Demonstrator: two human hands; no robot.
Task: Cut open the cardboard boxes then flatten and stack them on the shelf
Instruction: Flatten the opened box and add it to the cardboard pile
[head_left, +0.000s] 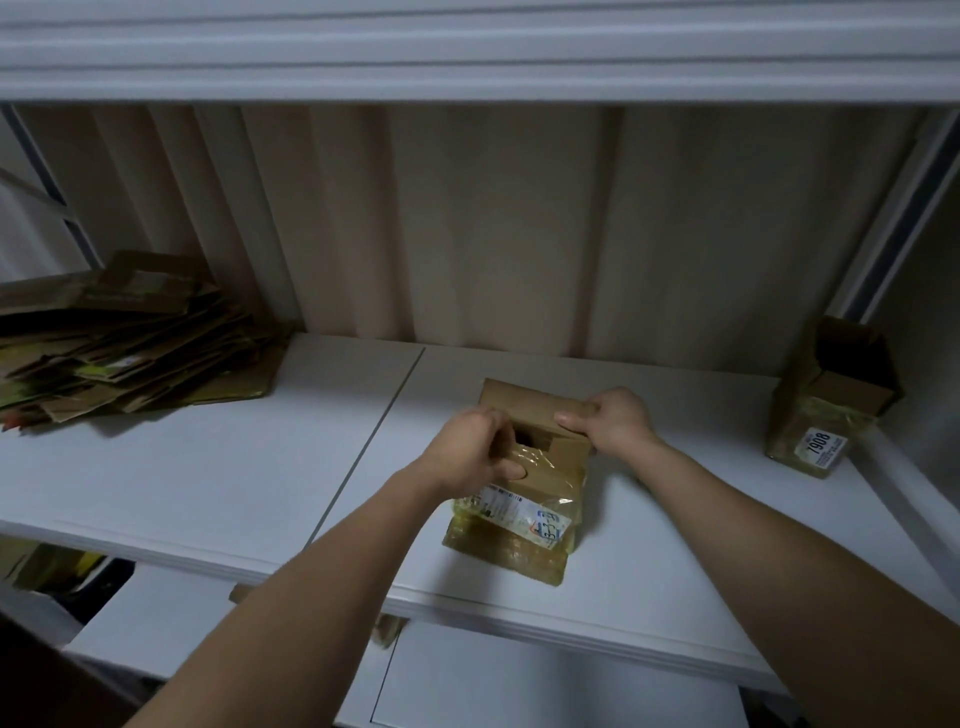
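Note:
A small brown cardboard box (524, 499), wrapped in shiny yellowish tape and bearing a white label, lies on the white shelf (208, 467) in front of me. Its far end is open, with flaps spread. My left hand (475, 449) grips the left flap at the opening, thumb pressed on the taped top. My right hand (605, 418) holds the right flap at the far edge. A messy pile of flattened boxes (130, 343) lies at the shelf's back left.
Another opened taped box (826, 400), labelled 1908, stands upright at the far right by the shelf post. A shelf board runs overhead. A lower white shelf (545, 691) shows beneath the front edge.

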